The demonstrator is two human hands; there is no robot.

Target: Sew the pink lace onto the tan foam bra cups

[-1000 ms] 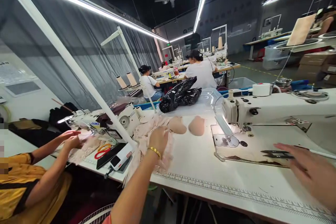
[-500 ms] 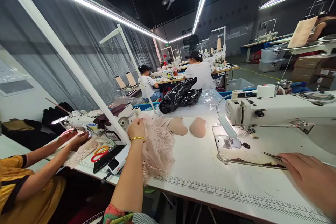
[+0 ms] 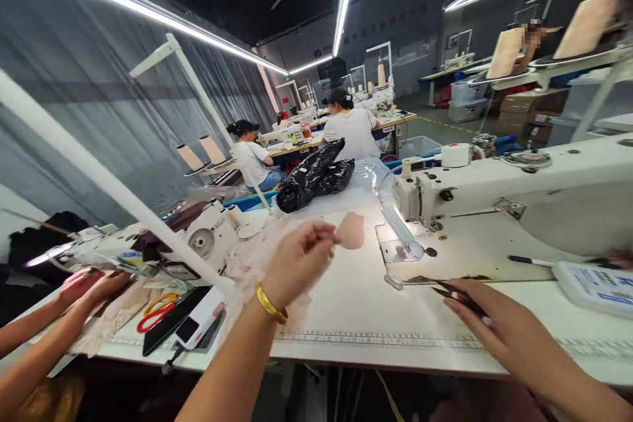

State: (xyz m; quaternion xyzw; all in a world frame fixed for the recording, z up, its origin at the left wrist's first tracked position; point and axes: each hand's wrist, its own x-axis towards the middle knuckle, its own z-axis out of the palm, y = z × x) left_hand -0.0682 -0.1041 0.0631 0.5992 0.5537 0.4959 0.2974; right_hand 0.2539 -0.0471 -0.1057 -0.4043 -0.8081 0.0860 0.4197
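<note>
My left hand (image 3: 305,256), a gold bangle at its wrist, reaches over the table with thumb and fingers drawn together at the left edge of a beige bra cup (image 3: 352,231). The cup lies on the white tabletop, left of the sewing machine's needle plate (image 3: 401,250). Pale pink lace fabric (image 3: 252,254) is bunched left of this hand, partly behind it. The second cup is out of sight, apparently behind my left hand. In front of the machine, my right hand (image 3: 499,320) grips dark, thin-tipped tweezers (image 3: 457,293), their points toward the left.
The sewing machine (image 3: 519,178) fills the right side, with a white case (image 3: 596,287) and a pen (image 3: 529,260) beside it. Black plastic bags (image 3: 314,178) lie behind the table. At left are scissors (image 3: 157,313) and a co-worker's hands (image 3: 93,290). A printed ruler (image 3: 356,337) runs along the front edge.
My left hand has left the lace and moved right to the remaining visible cup. My right hand has shifted left with the tweezers. The view has turned right.
</note>
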